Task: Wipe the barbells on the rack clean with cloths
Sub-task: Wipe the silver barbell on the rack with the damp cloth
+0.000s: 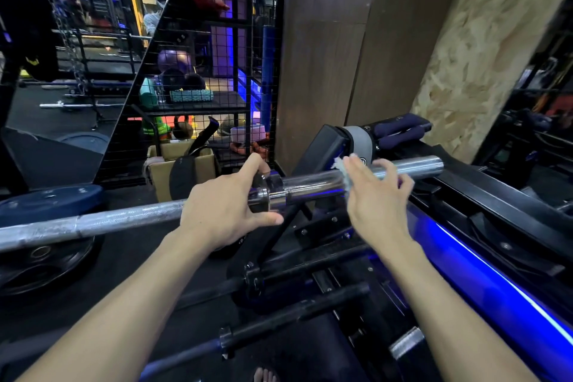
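— What are the hands doing?

— The left hand curls around the silver barbell right at its collar, index finger stretched over the top and thumb pointing along the underside. The right hand wraps a pale cloth around the bar's smooth sleeve, fingers bent over the metal with the cloth bunched between palm and sleeve.

— So both are gripping?

— Yes: the left holds the bar itself, the right holds the cloth against the sleeve, just to the right of the collar.

— Where does the barbell lie?

— It runs across the view from the lower left up toward the right, its knurled shaft on the left and the shiny sleeve ending near a black padded frame. Whether the bar sits on a support I cannot tell; the hands cover that part.

— And below it?

— Two dark barbells lie lower down, nearer the person, roughly parallel to each other. To their right a black rack rail runs alongside a bright blue light strip.

— Anything further out?

— Dark weight plates lie on the floor at left, partly under the silver shaft. Behind the hands stands a cardboard box, and beyond it a wire mesh partition with balls and gear on shelves behind it.
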A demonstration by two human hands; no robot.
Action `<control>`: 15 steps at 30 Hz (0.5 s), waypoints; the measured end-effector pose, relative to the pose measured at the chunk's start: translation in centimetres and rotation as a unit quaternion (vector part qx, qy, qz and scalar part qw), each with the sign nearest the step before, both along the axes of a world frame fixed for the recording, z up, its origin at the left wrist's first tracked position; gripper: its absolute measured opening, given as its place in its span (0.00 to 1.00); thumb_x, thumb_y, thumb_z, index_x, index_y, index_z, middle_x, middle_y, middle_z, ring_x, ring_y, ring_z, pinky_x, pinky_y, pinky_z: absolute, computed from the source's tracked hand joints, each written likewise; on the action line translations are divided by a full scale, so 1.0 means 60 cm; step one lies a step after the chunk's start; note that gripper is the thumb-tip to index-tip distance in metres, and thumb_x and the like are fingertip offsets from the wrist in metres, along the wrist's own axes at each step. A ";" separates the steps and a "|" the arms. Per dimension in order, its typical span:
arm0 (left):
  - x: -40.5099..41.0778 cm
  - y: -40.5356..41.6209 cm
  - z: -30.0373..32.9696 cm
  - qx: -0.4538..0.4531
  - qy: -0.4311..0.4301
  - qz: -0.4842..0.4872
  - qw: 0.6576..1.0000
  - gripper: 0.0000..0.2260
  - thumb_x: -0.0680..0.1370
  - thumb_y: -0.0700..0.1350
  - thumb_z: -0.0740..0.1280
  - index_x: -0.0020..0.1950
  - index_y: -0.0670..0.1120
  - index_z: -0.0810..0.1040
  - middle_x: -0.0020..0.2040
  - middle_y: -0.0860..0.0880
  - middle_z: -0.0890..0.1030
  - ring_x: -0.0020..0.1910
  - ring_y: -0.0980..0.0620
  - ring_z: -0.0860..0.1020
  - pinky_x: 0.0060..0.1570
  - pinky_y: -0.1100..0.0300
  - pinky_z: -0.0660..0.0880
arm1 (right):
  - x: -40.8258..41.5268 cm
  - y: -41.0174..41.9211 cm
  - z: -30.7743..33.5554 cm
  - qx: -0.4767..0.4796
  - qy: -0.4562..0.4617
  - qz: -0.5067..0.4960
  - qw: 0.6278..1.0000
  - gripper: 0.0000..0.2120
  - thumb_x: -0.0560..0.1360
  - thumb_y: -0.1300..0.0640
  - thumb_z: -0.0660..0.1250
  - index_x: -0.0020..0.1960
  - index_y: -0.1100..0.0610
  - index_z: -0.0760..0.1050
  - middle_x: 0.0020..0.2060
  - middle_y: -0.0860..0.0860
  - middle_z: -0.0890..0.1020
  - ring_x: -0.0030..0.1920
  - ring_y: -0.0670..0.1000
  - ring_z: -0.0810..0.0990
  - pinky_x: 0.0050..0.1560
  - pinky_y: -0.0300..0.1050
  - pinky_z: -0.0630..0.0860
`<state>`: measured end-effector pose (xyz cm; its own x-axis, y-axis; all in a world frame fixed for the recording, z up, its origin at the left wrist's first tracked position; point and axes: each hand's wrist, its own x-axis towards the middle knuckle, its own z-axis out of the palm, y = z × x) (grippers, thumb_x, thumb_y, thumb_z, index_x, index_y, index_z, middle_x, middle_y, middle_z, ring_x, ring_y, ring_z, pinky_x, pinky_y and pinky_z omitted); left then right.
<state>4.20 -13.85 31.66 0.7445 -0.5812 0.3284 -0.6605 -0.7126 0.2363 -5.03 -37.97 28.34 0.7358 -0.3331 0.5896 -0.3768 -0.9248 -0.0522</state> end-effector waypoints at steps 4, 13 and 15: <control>0.004 -0.003 -0.002 0.014 -0.011 -0.003 1.000 0.34 0.70 0.74 0.68 0.64 0.59 0.58 0.32 0.56 0.74 0.30 0.55 0.73 0.32 0.55 0.67 | 0.011 0.054 -0.005 -0.028 -0.039 0.023 0.999 0.26 0.73 0.60 0.60 0.70 0.49 0.71 0.73 0.47 0.72 0.58 0.58 0.69 0.54 0.54 0.61; 0.017 0.000 -0.009 0.012 0.009 -0.005 1.000 0.36 0.73 0.77 0.47 0.76 0.62 0.62 0.60 0.53 0.83 0.59 0.45 0.80 0.46 0.53 0.68 | 0.017 0.037 -0.012 -0.061 -0.029 0.030 0.997 0.26 0.74 0.60 0.63 0.72 0.51 0.71 0.70 0.44 0.75 0.49 0.54 0.66 0.45 0.49 0.53; 0.017 -0.001 -0.008 0.007 0.012 -0.012 1.000 0.35 0.73 0.77 0.50 0.76 0.62 0.62 0.61 0.55 0.82 0.59 0.46 0.80 0.45 0.53 0.69 | 0.015 0.028 -0.006 -0.021 -0.044 -0.002 0.999 0.25 0.74 0.62 0.63 0.70 0.51 0.71 0.69 0.45 0.76 0.49 0.55 0.66 0.46 0.50 0.57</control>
